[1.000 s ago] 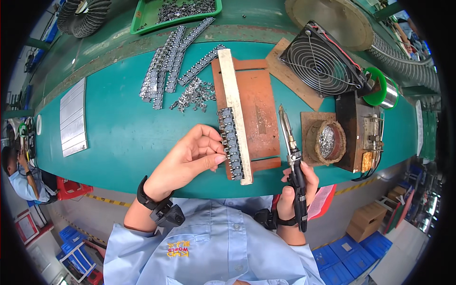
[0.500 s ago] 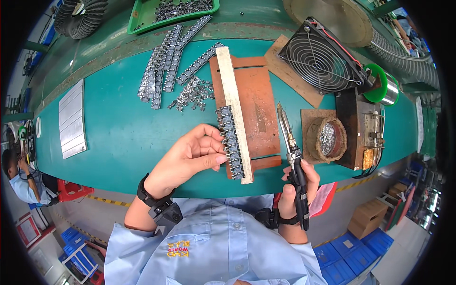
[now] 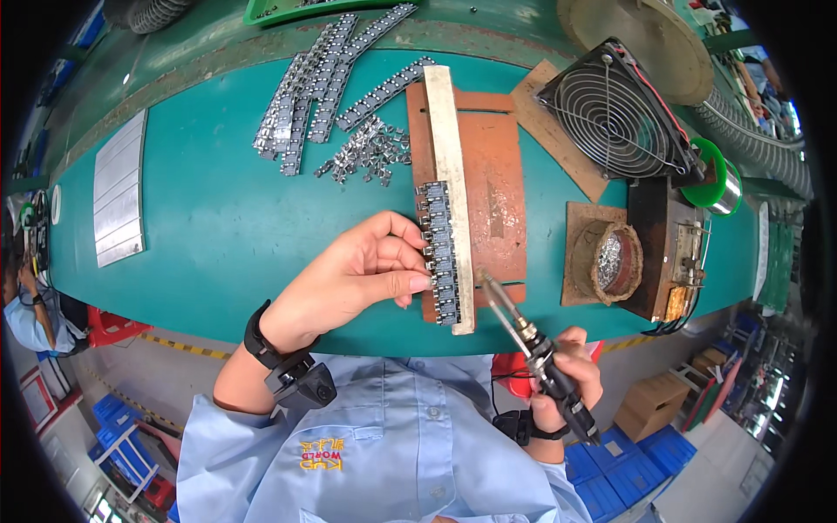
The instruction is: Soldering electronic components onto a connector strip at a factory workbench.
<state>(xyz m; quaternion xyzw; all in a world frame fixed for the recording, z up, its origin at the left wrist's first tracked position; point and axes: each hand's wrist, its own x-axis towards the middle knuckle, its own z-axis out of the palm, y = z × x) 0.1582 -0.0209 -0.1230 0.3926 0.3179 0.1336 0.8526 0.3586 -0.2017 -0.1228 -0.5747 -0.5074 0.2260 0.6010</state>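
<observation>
My right hand (image 3: 571, 370) grips a soldering iron (image 3: 542, 357) by its black handle. The iron slants up and left, its tip close to the right edge of a pale bar (image 3: 449, 144). Along the bar's left side runs a strip of small dark circuit boards (image 3: 438, 231). My left hand (image 3: 366, 270) is closed at the strip's left edge, thumb and fingers curled in; what they pinch is too small to make out. Bar and strip lie on a reddish-brown board (image 3: 497, 166). Beyond my left hand is a pile of small metal parts (image 3: 370, 150).
More circuit-board strips (image 3: 327, 78) lie at the back, below a green tray (image 3: 288, 10). A fan (image 3: 615, 113), a solder spool (image 3: 717, 174), a round pot (image 3: 619, 261) and a dark metal box (image 3: 654, 248) stand on the right. A grey slatted plate (image 3: 119, 187) lies far left.
The soldering iron has tilted left, its tip coming down beside the pale bar. My left hand stays at the strip's edge. The whole view has shifted slightly.
</observation>
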